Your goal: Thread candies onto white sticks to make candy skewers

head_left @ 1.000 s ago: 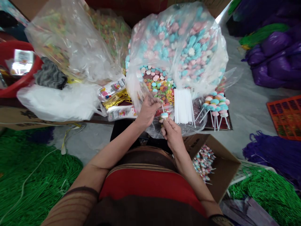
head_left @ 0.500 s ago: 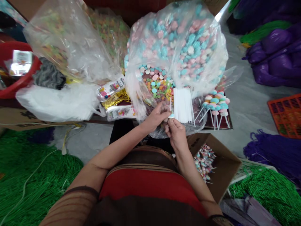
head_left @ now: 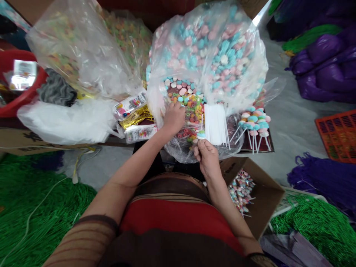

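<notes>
My right hand (head_left: 207,150) is closed around a lollipop stick (head_left: 202,120), whose white tip points up. Threaded low on the stick, just above my fingers, are a blue-and-white marshmallow (head_left: 201,136) and a green ring candy (head_left: 200,131). My left hand (head_left: 174,116) reaches back-down into the loose candies, its fingers bent downward and their tips hidden. Beside it lie ring candies (head_left: 194,111) in orange, green and red, with a row of pastel marshmallows (head_left: 182,90) behind. A bundle of white sticks (head_left: 215,124) lies right of the held stick.
Finished marshmallow skewers (head_left: 254,122) lie at the table's right end, above a cardboard box (head_left: 267,196) of wrapped ones. Large clear bags of marshmallows (head_left: 194,44) and ring candies (head_left: 72,48) stand behind. Gold twist ties (head_left: 137,118) and a white plastic bag (head_left: 66,120) lie left.
My left hand has left the held stick and moved left and away from me, into the loose candies. A green ring candy now shows above the marshmallow. My right hand stays in place.
</notes>
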A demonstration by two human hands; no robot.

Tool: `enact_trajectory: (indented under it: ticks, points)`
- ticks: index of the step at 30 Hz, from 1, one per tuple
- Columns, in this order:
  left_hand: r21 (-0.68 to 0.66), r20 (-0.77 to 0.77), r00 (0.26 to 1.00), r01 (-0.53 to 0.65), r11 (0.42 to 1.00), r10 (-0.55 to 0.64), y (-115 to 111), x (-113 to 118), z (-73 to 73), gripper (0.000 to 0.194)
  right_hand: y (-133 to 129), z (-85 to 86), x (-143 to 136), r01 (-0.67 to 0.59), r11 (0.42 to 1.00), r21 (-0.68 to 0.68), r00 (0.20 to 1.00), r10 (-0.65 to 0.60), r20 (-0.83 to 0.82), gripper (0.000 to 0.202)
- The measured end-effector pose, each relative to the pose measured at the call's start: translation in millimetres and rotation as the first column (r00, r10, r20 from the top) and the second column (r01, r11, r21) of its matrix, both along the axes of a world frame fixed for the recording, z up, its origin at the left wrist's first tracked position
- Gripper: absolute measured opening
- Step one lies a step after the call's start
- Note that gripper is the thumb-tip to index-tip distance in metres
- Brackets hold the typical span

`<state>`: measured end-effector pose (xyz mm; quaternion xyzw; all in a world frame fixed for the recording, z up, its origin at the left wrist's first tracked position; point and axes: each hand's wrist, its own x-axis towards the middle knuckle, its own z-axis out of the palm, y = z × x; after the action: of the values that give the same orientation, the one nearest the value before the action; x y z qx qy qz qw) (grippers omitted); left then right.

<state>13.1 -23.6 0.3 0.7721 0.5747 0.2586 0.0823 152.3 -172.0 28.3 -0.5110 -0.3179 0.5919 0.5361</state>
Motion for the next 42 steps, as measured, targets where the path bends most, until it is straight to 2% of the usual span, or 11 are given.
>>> enact_trajectory:
  ticks: [7,14,20,24,28,30,32,35,37,39,42]
  points:
    - [-0.067,-0.021,0.999,0.033,0.997,-0.035,24.7,-12.6,-2.5,0.014,-0.6,1.2,-0.4,0.003,1.000,-0.010,1.000,-0.003,0.000,0.046]
    - [-0.006,-0.028,0.999,0.037,0.999,-0.038,13.1,-14.4,-6.9,0.022,-1.3,-1.3,-1.0,-0.006,1.000,-0.014,1.000,0.006,0.000,0.048]
    - [-0.033,-0.057,0.997,0.044,0.998,-0.046,19.9,-14.2,-4.5,0.017,-1.9,-0.2,0.0,-0.011,1.000,-0.006,1.000,0.011,0.006,0.047]
    - [0.029,0.109,0.993,0.044,0.999,-0.047,10.9,-16.9,4.1,0.021,-2.7,-1.9,0.1,-0.014,1.000,-0.008,1.000,0.014,0.013,0.047]
    - [-0.003,0.325,0.944,0.060,0.998,-0.056,-6.1,-11.5,11.3,0.026,-1.1,-1.9,-2.2,-0.038,0.999,-0.034,0.999,0.039,0.029,0.046]
    - [-0.044,0.440,0.897,0.048,0.998,-0.024,-10.5,-7.2,10.8,0.025,-0.4,-1.5,-2.9,-0.046,0.998,-0.038,0.998,0.047,0.033,0.045]
    - [-0.120,0.591,0.806,0.057,0.991,0.025,-12.2,-3.3,8.4,0.021,-0.4,-1.5,-2.9,-0.043,0.998,-0.035,0.998,0.044,0.039,0.044]
    - [-0.252,0.808,0.577,0.163,0.954,0.115,-14.1,1.2,6.4,0.017,-1.0,-2.7,-2.5,-0.034,0.999,-0.033,0.998,0.035,0.046,0.044]
    - [-0.286,0.881,0.446,0.233,0.930,0.159,-17.5,3.6,8.6,0.019,-1.0,-3.4,-2.6,-0.037,0.998,-0.041,0.998,0.039,0.051,0.045]
    - [-0.283,0.913,0.371,0.280,0.917,0.169,-22.2,5.7,12.9,0.019,-0.4,-3.2,-3.0,-0.047,0.997,-0.063,0.997,0.050,0.056,0.047]
    - [-0.270,0.934,0.320,0.334,0.903,0.161,-28.3,7.7,18.5,0.016,0.6,-1.8,-3.7,-0.062,0.994,-0.090,0.996,0.067,0.053,0.050]
